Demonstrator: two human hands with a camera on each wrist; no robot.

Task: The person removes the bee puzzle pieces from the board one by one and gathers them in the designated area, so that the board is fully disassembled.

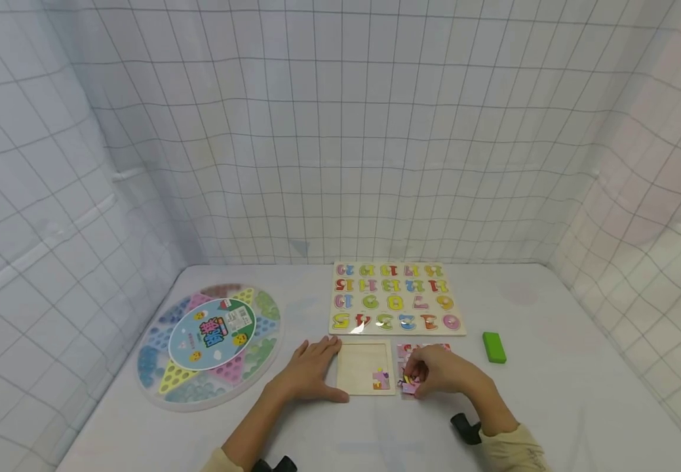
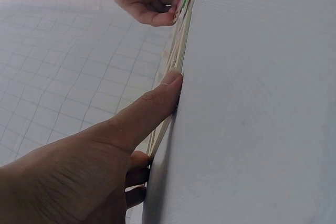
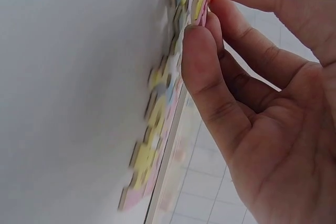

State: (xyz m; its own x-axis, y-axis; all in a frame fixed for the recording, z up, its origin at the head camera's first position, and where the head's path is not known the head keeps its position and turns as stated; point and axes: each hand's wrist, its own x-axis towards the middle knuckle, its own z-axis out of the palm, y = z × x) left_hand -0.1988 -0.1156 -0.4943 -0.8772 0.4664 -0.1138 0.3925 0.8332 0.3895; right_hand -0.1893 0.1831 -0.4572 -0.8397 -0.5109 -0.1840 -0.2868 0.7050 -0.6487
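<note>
My left hand [image 1: 313,370] lies at the left side of a shallow wooden puzzle tray [image 1: 350,367], fingers extended. In the left wrist view its thumb [image 2: 157,95] touches the tray's edge. A joined pink and yellow patch of jigsaw pieces [image 1: 381,379] sits in the tray's near right corner. Just right of the tray, my right hand [image 1: 443,370] pinches a jigsaw piece [image 3: 199,11] between thumb and fingers. Below it lie more pink and yellow jigsaw pieces [image 3: 144,156], partly hidden by the hand in the head view.
Behind the tray lies a number puzzle board [image 1: 396,298]. A round Chinese checkers board [image 1: 207,347] with a blue label is at the left. A green block [image 1: 494,347] stands to the right. Gridded white cloth [image 1: 340,131] walls the table's back and sides.
</note>
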